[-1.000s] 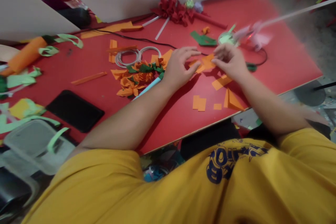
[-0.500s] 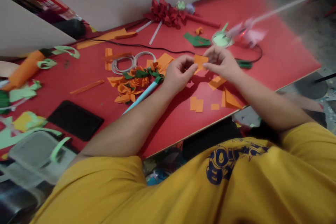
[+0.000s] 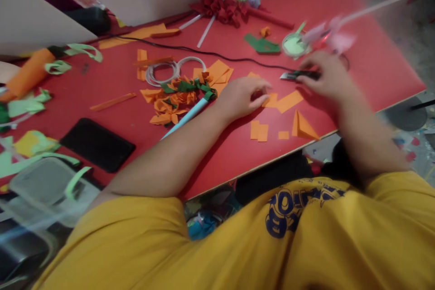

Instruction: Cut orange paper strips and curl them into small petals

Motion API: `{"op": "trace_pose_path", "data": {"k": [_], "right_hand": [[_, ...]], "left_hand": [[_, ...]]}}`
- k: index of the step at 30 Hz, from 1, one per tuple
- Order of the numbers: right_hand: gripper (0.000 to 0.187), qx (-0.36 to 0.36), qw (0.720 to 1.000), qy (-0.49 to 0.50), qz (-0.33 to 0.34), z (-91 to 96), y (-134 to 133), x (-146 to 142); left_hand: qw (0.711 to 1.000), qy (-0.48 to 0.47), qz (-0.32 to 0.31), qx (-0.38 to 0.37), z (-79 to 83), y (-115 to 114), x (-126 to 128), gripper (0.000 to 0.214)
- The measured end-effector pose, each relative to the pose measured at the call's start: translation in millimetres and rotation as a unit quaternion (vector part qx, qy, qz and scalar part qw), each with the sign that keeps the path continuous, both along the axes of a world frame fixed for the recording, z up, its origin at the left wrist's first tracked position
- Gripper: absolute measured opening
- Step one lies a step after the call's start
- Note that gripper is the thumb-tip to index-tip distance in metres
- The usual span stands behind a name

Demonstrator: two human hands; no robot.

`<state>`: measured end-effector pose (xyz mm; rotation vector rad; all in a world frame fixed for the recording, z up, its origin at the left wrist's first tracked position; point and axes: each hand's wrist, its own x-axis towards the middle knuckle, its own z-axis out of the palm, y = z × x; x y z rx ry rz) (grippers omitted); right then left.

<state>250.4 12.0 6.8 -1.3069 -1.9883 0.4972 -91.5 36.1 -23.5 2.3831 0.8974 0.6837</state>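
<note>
My right hand (image 3: 324, 77) is closed around a dark-handled utility knife (image 3: 301, 74), its pale blade end pointing left just above the red table. My left hand (image 3: 243, 95) rests low over the table, thumb and fingers apart, with nothing gripped between them. By its thumb tip lies a small orange paper piece (image 3: 271, 100), and a longer orange strip (image 3: 290, 101) is just to the right. Beside my left wrist is a bunch of orange and green paper flowers (image 3: 178, 99) on a light blue stem (image 3: 186, 118).
Small orange squares (image 3: 261, 132) and a folded orange piece (image 3: 305, 128) lie near the table's front edge. A black cable (image 3: 204, 54) crosses behind my hands. Tape rolls (image 3: 162, 74), a black phone (image 3: 98, 144), red paper flowers (image 3: 220, 4) and a glue gun with pink paper (image 3: 328, 36) are around.
The orange square held between both hands has been let go onto the table. My right hand has moved right and taken hold of the utility knife. My left hand has opened.
</note>
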Motion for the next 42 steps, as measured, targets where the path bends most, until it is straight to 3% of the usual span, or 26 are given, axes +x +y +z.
{"op": "trace_pose_path", "data": {"k": [5,9,12,19,23,26,31,34,38,42], "right_hand": [[0.031,0.002,0.994,-0.099,-0.046,1.5,-14,42],[0.033,-0.008,0.993,-0.104,-0.053,-13.0,-6,48],[0.035,-0.007,0.995,-0.083,-0.050,-19.4,0,49],[0.032,-0.002,0.998,-0.047,-0.046,-12.5,-6,43],[0.033,-0.002,0.995,-0.072,-0.069,-14.0,-8,39],[0.035,0.005,0.991,-0.089,-0.095,-22.1,-5,40],[0.036,0.002,0.991,-0.088,-0.102,-30.0,0,43],[0.035,0.005,0.992,-0.086,-0.095,-29.2,0,43],[0.032,0.000,0.992,-0.087,-0.094,-27.4,-1,42],[0.032,0.002,0.991,-0.085,-0.101,-23.5,-5,37]], "left_hand": [[0.999,0.008,-0.017,0.032,6.9,4,-3,0.025],[0.997,0.030,-0.067,0.027,4.4,9,-5,0.041],[0.996,0.045,-0.077,0.024,1.8,10,-5,0.036],[0.998,0.053,0.019,0.032,-1.0,9,-8,0.029],[0.998,0.027,0.027,0.042,0.3,8,-7,0.032],[0.999,0.005,-0.028,0.034,6.5,2,-3,0.031],[0.979,0.044,-0.194,0.034,16.8,-11,6,0.027],[0.969,0.088,-0.223,0.054,18.1,-14,8,0.028],[0.971,0.088,-0.214,0.064,15.3,-12,8,0.029],[0.985,0.072,-0.138,0.072,16.1,-11,4,0.030]]}}
